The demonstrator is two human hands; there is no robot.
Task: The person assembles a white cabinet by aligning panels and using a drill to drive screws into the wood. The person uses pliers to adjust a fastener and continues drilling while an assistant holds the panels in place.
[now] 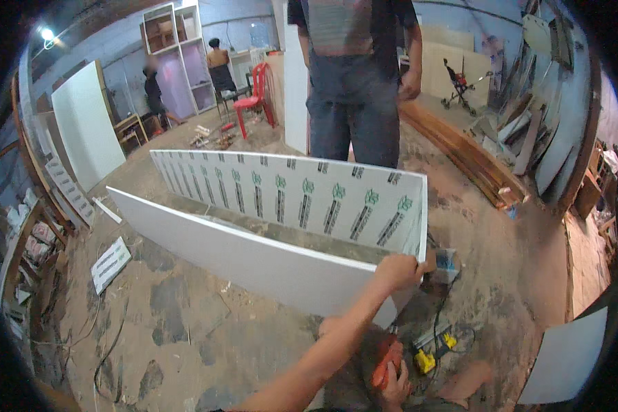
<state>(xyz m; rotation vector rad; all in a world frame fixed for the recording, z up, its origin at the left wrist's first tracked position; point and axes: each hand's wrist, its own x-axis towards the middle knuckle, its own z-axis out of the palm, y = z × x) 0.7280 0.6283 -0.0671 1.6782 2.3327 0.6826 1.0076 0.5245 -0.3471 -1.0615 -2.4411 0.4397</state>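
A long white panel (pixel 254 264) stands on edge on the floor, meeting a second panel with green and black print (pixel 275 189) and a short end panel at the right, like an open frame. My left hand (pixel 399 272) is closed over the top edge at the near right corner. Lower down, my right hand (pixel 395 390) grips a red-orange power tool (pixel 388 364), its tip toward the panel's lower end. Its exact kind is hard to make out. A yellow and black tool (pixel 432 350) lies on the floor just right of it.
A person (pixel 353 89) stands behind the frame. Timber boards (pixel 460 154) lie at the right, and a white sheet (pixel 564 358) is at the lower right. A printed panel offcut (pixel 110 266) and cords (pixel 103 364) lie left. A red chair (pixel 255 99) stands farther back.
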